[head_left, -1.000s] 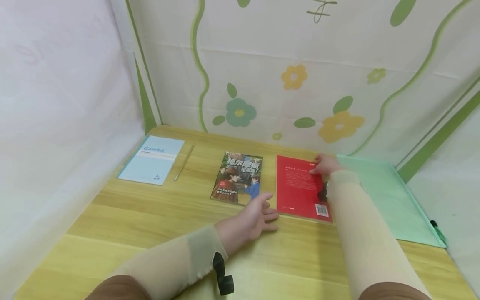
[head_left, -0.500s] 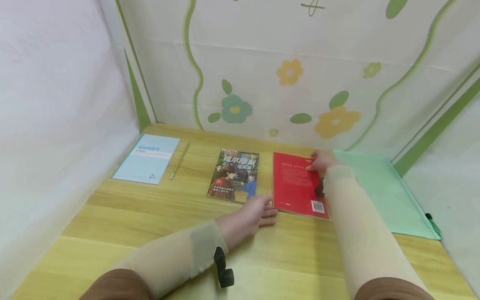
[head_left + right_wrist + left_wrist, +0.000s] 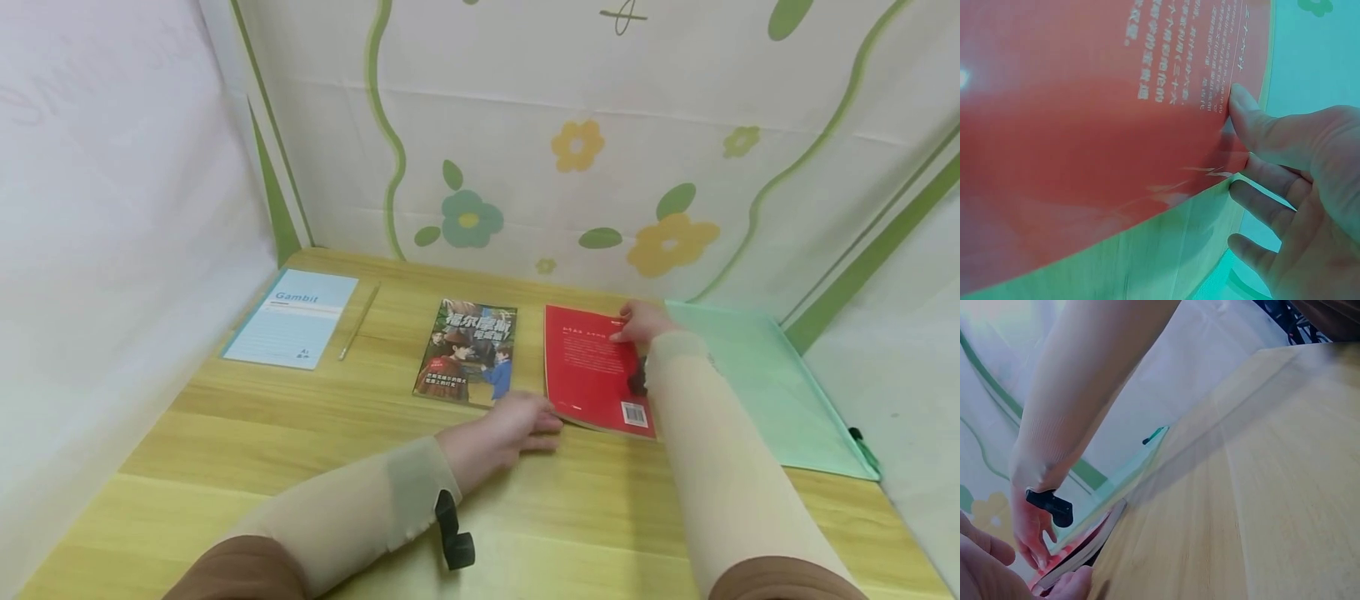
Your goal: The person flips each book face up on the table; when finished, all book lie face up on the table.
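Observation:
A red book (image 3: 592, 375) lies back cover up on the wooden table, its barcode at the near right. My left hand (image 3: 510, 429) grips its near left corner, which bends up off the table; in the left wrist view the fingers (image 3: 1072, 586) are at the lower edge and the pages show from the side. My right hand (image 3: 647, 323) pinches the far right corner, with the thumb (image 3: 1249, 109) on the cover and fingertips under the edge in the right wrist view. Left of it lies a comic-style book (image 3: 468, 354), close behind my left hand.
A pale blue notebook (image 3: 296, 317) marked "Gambit" and a pencil (image 3: 360, 321) lie at the far left. A mint-green zip folder (image 3: 780, 392) lies at the right, partly behind my right sleeve. White printed cloth walls (image 3: 525, 100) stand around the table.
My left hand has come to the red book's near left corner, which now curves up. The right hand stays at the far right corner. The view has shifted slightly.

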Motion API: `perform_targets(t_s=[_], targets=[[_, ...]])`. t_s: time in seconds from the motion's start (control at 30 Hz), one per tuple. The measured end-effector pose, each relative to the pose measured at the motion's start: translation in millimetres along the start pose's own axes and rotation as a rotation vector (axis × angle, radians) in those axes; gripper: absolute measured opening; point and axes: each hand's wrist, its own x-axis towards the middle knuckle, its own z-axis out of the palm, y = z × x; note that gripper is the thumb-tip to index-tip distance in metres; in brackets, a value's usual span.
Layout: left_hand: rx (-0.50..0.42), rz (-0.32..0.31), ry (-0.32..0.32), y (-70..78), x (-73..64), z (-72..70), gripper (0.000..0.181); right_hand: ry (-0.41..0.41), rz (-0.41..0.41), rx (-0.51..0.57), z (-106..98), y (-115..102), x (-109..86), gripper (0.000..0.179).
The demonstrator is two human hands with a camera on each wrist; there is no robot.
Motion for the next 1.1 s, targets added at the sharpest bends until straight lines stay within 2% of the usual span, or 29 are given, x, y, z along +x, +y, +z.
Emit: perform_targets(t_s=[0.2,0.37,0.53,0.73,1.1], targets=[[0.083,0.016,-0.009,-4.2,7.3,4.6,0.04,0.009,-0.003,0.022,1.5,1.7,-0.6,0.066],[0.139,0.027,0.031,-8.3,13.4,9.7,0.03,0.013,-0.006,0.025,2.5,4.8,0.7,0.067],[0.149,0.028,0.06,-6.7,13.7,14.7,0.035,0.032,-0.035,0.012,3.0,7.3,1.9,0.067],[0.147,0.016,0.062,-3.9,14.0,13.7,0.043,0.031,-0.056,0.002,3.8,5.4,4.1,0.065],[0.161,0.03,0.077,-8.5,18.0,15.4,0.029,-0.02,-0.055,-0.025,-4.1,-0.5,3.9,0.06]])
